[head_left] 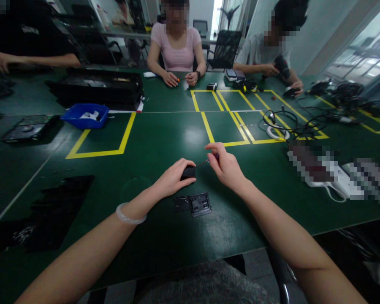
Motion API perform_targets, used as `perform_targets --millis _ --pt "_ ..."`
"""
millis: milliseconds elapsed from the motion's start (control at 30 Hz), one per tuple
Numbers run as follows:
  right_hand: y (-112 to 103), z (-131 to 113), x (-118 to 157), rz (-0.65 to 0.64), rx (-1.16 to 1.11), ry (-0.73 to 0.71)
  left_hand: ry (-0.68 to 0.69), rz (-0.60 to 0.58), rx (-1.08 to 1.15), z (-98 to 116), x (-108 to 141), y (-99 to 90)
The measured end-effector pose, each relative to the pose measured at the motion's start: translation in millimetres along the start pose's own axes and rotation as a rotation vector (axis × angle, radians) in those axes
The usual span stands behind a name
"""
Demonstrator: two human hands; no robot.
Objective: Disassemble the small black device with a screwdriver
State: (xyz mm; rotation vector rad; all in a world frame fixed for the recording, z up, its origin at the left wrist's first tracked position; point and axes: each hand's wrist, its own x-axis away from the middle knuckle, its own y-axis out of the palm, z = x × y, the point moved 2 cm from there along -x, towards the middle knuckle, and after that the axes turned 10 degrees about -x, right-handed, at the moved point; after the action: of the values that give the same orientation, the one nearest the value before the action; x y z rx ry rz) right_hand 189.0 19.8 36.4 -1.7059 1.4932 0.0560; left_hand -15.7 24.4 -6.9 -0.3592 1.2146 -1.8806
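Observation:
My left hand is closed round a small black box, thumb on the near side and fingers on the far side. A screwdriver is held in my right hand, its thin shaft pointing left with the tip at the box's right end. Just below, on the green table, lie a flat black plate and a black frame-like part, side by side.
A blue tray with white pieces and a black bin stand at the back left. Black sheets lie at the left. Cables and a white power strip are at the right. Several people sit across the table.

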Motion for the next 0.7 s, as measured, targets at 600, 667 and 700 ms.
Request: perform_targets --millis 600,667,700 --pt "-1.0 1.9 -2.7 -0.023 0.041 0.026 0.002 0.005 0.009 0.2 -0.4 0.6" --pt "-1.3 0.3 -4.0 -0.040 0.055 0.021 0.001 0.005 0.007 0.0 0.0 0.6" --pt "-1.6 -0.7 -4.9 -0.044 0.062 0.018 0.001 0.006 0.008 -0.1 0.1 0.7"
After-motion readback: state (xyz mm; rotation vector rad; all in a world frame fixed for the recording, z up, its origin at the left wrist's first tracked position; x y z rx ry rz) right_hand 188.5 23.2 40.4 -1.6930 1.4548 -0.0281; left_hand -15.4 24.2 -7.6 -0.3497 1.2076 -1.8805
